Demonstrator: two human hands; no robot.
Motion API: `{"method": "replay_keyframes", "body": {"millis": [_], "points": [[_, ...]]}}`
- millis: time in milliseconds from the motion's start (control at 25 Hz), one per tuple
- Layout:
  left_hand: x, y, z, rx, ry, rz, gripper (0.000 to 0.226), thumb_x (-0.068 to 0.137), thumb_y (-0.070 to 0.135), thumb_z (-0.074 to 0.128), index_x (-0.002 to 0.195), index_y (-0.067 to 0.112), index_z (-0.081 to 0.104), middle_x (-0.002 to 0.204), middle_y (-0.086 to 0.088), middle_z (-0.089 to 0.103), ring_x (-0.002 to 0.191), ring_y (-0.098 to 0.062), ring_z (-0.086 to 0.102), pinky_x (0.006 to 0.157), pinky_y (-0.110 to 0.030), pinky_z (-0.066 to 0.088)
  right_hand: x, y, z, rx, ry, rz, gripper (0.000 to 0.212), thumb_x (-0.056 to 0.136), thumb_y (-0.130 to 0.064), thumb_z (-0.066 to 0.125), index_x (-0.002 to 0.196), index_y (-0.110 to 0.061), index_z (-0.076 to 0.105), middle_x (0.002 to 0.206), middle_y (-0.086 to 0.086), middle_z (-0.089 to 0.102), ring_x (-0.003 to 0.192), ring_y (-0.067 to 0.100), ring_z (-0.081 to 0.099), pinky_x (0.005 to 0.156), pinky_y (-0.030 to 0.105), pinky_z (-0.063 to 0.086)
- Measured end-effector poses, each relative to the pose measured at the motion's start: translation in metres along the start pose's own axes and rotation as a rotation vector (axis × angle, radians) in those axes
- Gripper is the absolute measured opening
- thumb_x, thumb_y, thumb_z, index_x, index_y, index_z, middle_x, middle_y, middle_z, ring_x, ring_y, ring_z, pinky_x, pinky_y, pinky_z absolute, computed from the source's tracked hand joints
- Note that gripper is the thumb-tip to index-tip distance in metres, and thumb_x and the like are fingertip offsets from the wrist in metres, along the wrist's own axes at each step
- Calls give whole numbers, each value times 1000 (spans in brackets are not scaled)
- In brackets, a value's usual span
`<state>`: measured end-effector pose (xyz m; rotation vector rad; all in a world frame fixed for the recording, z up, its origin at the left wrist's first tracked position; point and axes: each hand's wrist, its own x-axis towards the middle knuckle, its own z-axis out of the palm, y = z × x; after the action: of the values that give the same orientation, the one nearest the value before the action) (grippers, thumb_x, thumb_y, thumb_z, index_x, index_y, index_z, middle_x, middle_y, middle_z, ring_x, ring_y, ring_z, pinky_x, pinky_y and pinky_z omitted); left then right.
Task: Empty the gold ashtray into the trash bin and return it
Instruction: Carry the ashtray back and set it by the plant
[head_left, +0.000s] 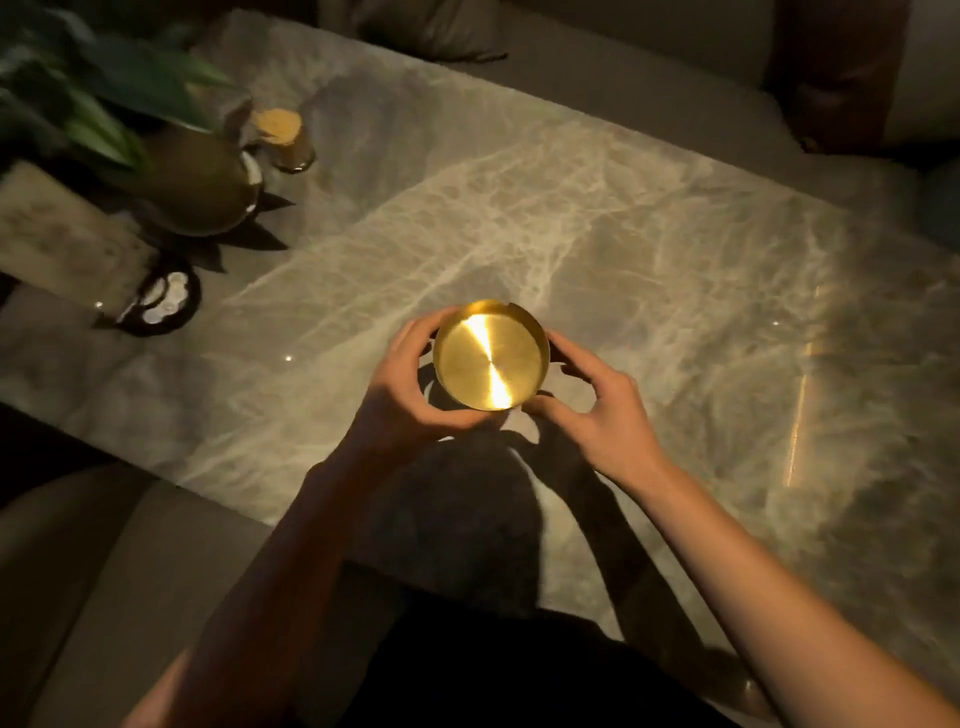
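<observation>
The round gold ashtray (491, 354) is held between both hands over the middle of the marble table (649, 249). Its shiny inside looks bare, with a notch in the far rim. My left hand (410, 379) grips its left side, fingers curled round the rim. My right hand (587, 400) cups the right side, thumb at the near edge and fingers at the far side. Whether the ashtray rests on the table or hangs just above it I cannot tell. No trash bin is in view.
At the table's far left stands a green vase with leaves (192, 182), a small jar with a cork lid (283, 137) behind it, and a dark dish (161, 301) nearer. A box (57, 244) lies at the left edge. Sofa cushions (431, 26) surround the table.
</observation>
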<state>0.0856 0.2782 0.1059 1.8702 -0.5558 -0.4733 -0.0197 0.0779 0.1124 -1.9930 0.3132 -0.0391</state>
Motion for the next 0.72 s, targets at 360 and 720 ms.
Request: {"method": "replay_keyframes", "body": {"millis": [360, 720], "points": [[-39, -75, -134, 40, 224, -113, 109, 48, 47, 89, 143, 17, 44, 141, -4, 48, 129, -21, 49, 101, -34, 48, 85, -61, 137, -132, -327, -86, 82, 74, -56, 71, 145, -26, 45, 136, -5, 61, 122, 6, 57, 105, 33, 45], [-75, -156, -188, 34, 394, -256, 109, 48, 19, 98, 141, 14, 43, 138, -6, 41, 128, -22, 45, 103, -37, 46, 126, -72, 233, -227, -538, -136, 78, 78, -47, 75, 145, -25, 42, 140, -1, 58, 122, 15, 56, 106, 41, 45]]}}
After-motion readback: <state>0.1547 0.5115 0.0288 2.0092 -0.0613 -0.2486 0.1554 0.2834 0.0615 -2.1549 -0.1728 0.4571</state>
